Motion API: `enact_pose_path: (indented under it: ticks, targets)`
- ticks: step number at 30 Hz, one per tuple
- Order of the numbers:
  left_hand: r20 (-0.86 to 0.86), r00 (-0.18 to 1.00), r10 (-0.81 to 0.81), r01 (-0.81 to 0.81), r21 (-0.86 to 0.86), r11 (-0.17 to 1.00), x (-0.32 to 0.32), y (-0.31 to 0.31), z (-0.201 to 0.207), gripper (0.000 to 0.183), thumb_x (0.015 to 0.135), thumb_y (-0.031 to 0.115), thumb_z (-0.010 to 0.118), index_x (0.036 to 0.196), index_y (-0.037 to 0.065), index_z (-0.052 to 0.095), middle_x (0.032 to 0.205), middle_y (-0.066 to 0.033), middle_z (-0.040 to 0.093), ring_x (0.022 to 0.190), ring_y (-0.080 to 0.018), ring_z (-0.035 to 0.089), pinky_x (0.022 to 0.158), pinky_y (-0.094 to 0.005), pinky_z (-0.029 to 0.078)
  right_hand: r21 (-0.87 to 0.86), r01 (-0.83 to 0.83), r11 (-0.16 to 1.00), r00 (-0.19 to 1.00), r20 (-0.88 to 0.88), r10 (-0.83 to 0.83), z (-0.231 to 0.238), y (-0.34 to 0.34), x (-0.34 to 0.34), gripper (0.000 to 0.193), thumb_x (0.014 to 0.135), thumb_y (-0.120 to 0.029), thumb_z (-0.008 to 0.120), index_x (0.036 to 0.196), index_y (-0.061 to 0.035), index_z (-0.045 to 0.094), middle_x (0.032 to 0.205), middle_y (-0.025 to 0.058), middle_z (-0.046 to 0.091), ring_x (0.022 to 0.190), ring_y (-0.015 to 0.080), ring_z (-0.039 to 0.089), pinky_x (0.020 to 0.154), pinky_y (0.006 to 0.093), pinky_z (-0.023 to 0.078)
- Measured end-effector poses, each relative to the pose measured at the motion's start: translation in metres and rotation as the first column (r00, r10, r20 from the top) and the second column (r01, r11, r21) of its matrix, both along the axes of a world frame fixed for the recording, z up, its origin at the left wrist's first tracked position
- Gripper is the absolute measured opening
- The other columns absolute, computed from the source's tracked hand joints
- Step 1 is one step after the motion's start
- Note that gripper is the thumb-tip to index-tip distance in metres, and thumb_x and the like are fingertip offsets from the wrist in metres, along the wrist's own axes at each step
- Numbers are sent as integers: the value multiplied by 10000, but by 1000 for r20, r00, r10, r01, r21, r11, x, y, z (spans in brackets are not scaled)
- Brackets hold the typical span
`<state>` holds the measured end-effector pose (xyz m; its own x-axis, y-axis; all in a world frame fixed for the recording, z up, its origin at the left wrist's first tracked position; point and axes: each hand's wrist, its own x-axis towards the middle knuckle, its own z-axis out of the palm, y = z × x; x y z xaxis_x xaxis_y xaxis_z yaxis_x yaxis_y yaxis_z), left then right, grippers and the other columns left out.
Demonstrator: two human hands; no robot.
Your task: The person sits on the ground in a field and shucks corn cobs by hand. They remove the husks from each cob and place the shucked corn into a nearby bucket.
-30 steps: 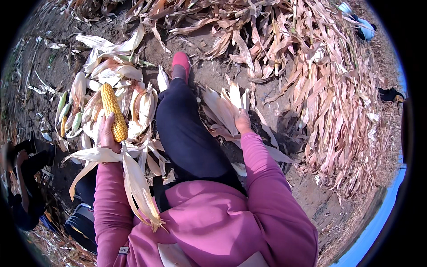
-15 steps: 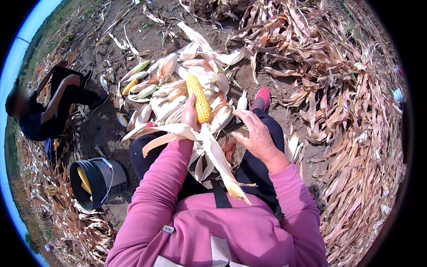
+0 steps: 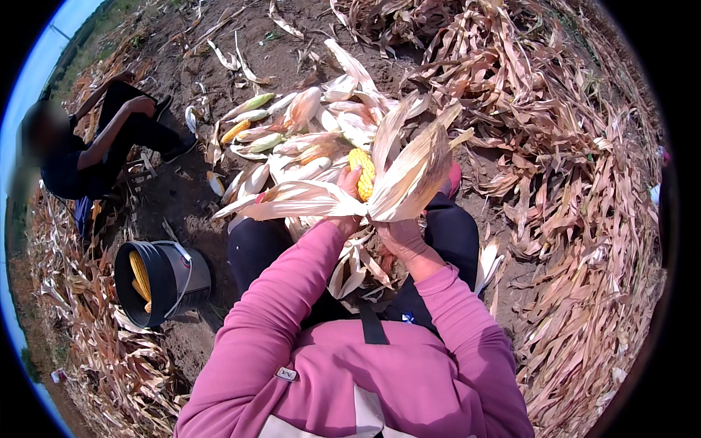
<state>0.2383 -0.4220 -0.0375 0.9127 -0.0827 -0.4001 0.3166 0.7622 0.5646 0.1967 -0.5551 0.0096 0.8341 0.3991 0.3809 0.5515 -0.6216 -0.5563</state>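
A yellow ear of corn [image 3: 362, 172] stands partly bare between my hands, over the pile. Its lower part is hidden by pale husk leaves [image 3: 410, 179] that fan up and to the right, with more spreading left. My left hand [image 3: 350, 184] is closed around the ear from its left side. My right hand [image 3: 400, 232] is at the base of the husk, closed on it; the leaves cover most of its fingers. Beyond and below my hands lies a pile of unhusked corn ears [image 3: 299, 142], some with yellow kernels or green husks showing.
A dark bucket [image 3: 191, 274] lies tipped at the left with several bare ears [image 3: 140, 277] inside. Another person [image 3: 95, 150] sits on the ground at the far left. Dry corn stalks and leaves [image 3: 569, 219] are heaped along the right.
My right hand has come in from the right to the husk base beside my left hand. Husk leaves that hung toward me now stand up around the ear. The view has shifted slightly.
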Motion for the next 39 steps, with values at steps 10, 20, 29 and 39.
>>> enact_pose_path:
  ticks: [10, 20, 29, 39]
  targets:
    - [139, 700, -700, -112, 990, 85, -22, 3, 37, 480, 770, 254, 705, 1194, 79, 562, 1117, -143, 575, 1055, -267, 543, 905, -353, 421, 628, 446, 638, 848, -525, -77, -32, -41, 36, 395, 1005, -316, 374, 1179, 17, 495, 1025, 99, 599, 925, 162, 541, 837, 296, 429]
    - [-16, 776, -631, 94, 991, 91, -28, -19, 50, 651, 664, 341, 775, 1114, -20, 473, 930, -241, 625, 895, -364, 627, 774, -399, 486, 821, 491, 292, 728, -571, 379, -13, -34, 37, 482, 974, -470, 341, 985, -30, 535, 914, 103, 634, 863, 174, 616, 812, 309, 499]
    - [181, 763, -621, -212, 977, 24, -37, -30, 44, 575, 663, 273, 768, 1070, 6, 465, 852, -242, 617, 783, -399, 626, 681, -449, 501, 715, 695, 76, 549, -596, 586, -20, -46, 41, 426, 968, -457, 395, 905, -57, 525, 793, 102, 610, 776, 228, 629, 741, 359, 528]
    - [99, 806, -584, 39, 975, 220, -25, -24, 15, 646, 688, 271, 787, 1157, -18, 451, 1004, -174, 622, 877, -253, 632, 763, -329, 490, 558, 829, 42, 460, -722, 516, -45, -64, 35, 415, 957, -450, 432, 1008, -62, 567, 868, 85, 615, 821, 200, 619, 750, 343, 510]
